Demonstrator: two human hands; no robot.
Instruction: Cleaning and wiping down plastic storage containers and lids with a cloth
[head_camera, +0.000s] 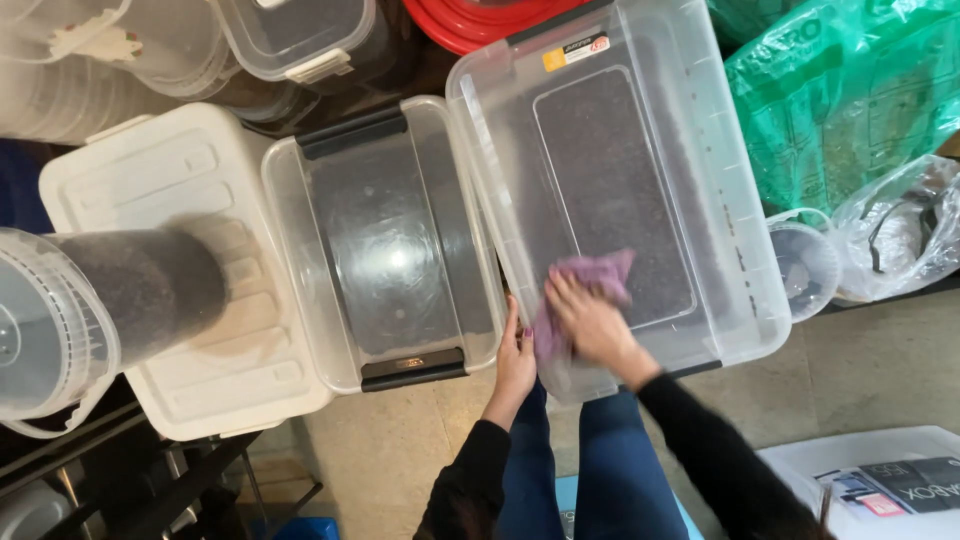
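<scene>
Clear glossy plastic bin (700, 150), soft matt purple cloth (590, 280), crinkled shiny green plastic bag (840, 90)

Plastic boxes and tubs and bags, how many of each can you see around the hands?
Clear boxes by the hands: 2, one being wiped, one beside it
White lidded box: 1
Round clear tubs: 2
Plastic bags: 2, green, clear
Purple cloth: 1
Total: 8

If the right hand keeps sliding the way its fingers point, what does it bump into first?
The right hand presses a purple cloth inside the clear bin, fingers pointing toward its far end. The dark raised panel on the bin's floor lies ahead; past it, probably the far wall.
</scene>
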